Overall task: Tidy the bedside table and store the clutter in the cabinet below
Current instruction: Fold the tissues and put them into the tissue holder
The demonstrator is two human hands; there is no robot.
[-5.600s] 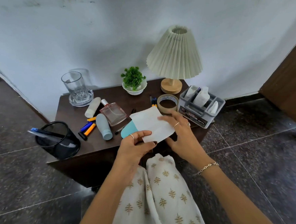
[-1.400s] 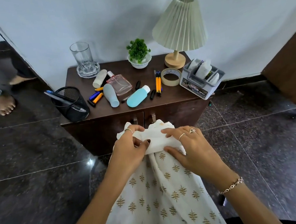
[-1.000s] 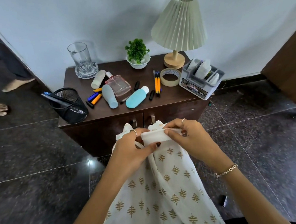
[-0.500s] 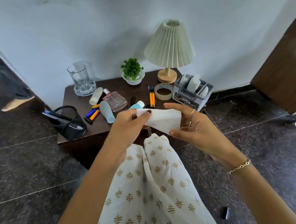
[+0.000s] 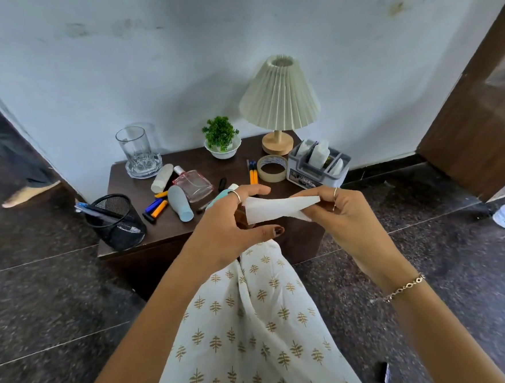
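Both forearms reach forward over a printed white garment (image 5: pixel 249 335), meeting in front of the lamp (image 5: pixel 279 99). The left hand (image 5: pixel 232 222) sits below and left of the lamp, fingers stretched toward the right, thumb extended underneath, and it holds the left end of one folded white tissue (image 5: pixel 273 209) between fingers and thumb. The right hand (image 5: pixel 339 212), below and slightly right of the lamp, curls its fingers and pinches the tissue's narrow right end; a bracelet (image 5: pixel 404 288) circles that wrist. The tissue hangs in the air between the hands, in front of the worktop (image 5: pixel 131 185), the cabinet front below it mostly hidden.

Far left of the lamp, one black mesh holder (image 5: pixel 116 221) stands at the worktop's corner with pens in it. One drinking glass (image 5: pixel 133 147) stands on a glass dish. Nearer the lamp lie one white tube (image 5: pixel 162 178), one pale blue bottle (image 5: pixel 180 204), one pink perfume bottle (image 5: pixel 194 185) and a few markers (image 5: pixel 155 208); their exact number I cannot tell. One small potted plant (image 5: pixel 220 136) stands just left of the lamp. Two orange pens (image 5: pixel 253 173) and one tape roll (image 5: pixel 272 168) lie below the lamp. One grey organiser (image 5: pixel 316 164) stands to its right.
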